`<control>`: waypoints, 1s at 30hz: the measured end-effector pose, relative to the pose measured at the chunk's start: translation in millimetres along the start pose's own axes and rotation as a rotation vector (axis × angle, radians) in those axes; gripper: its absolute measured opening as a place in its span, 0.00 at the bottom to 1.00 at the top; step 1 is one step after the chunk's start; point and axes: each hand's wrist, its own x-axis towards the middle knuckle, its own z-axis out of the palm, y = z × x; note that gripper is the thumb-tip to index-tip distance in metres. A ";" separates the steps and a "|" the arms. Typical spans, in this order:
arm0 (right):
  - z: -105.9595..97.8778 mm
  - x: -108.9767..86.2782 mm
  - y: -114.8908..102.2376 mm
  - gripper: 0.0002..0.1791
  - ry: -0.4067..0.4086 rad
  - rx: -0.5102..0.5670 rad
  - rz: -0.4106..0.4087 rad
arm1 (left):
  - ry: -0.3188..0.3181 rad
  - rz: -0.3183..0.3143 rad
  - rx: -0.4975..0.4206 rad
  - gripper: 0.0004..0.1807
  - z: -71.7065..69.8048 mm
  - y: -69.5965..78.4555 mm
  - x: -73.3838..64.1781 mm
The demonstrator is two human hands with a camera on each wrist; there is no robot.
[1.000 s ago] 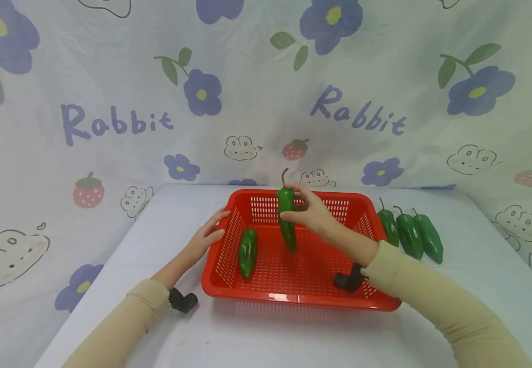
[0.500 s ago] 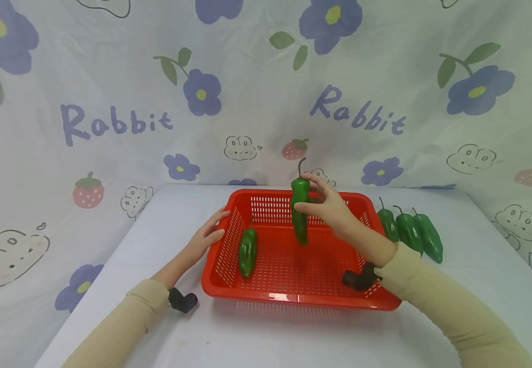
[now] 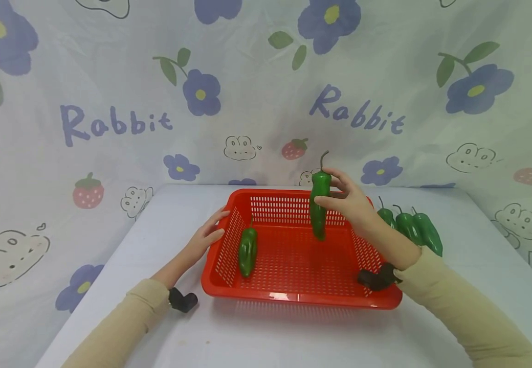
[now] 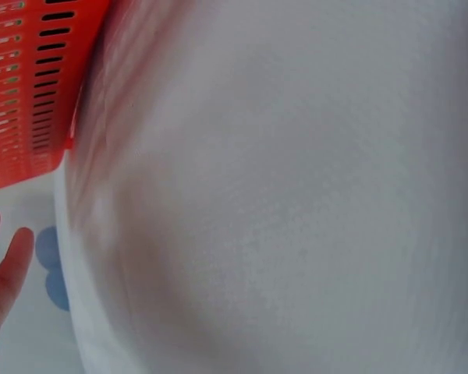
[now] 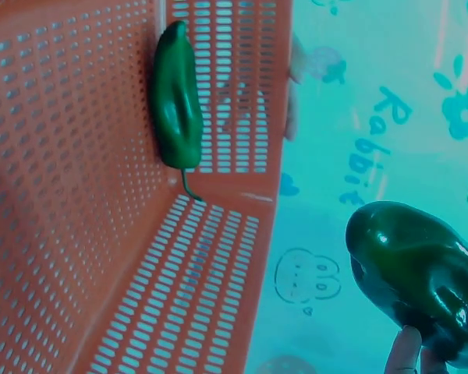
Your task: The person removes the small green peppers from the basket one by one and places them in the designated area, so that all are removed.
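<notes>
My right hand [image 3: 351,202] pinches a long green pepper [image 3: 319,207] between thumb and fingers. The pepper hangs upright with its stem up, over the back part of a red plastic basket [image 3: 300,297]. In the right wrist view the held pepper [image 5: 421,273] is large at the lower right, with fingertips [image 5: 405,347] under it. My left hand [image 3: 203,239] rests on the basket's left rim with fingers extended. Inside the basket, another green pepper [image 3: 247,253] lies along the left side. The left wrist view shows the basket's outer wall [image 4: 31,86] and two fingers.
Several green peppers lie on the white table right of the basket, partly behind my right forearm; the rightmost pepper [image 3: 428,232] shows best. A patterned curtain [image 3: 266,92] hangs behind the table [image 3: 178,337]. Black wrist cameras sit at both cuffs.
My right hand has moved right and slightly up with the pepper, from the basket's middle toward its right back. The left hand and the pepper in the basket have stayed put.
</notes>
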 end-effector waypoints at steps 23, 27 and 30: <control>-80.1 -38.2 7.4 0.37 0.132 -0.053 -0.039 | 0.010 0.007 0.020 0.28 -0.4 0.9 0.0; -98.2 -46.4 12.1 0.39 0.176 -0.047 -0.033 | 0.019 0.005 0.026 0.28 0.1 1.2 -0.2; -110.9 -52.4 16.6 0.39 0.220 -0.027 -0.020 | 0.020 0.012 0.030 0.28 0.2 1.1 -0.2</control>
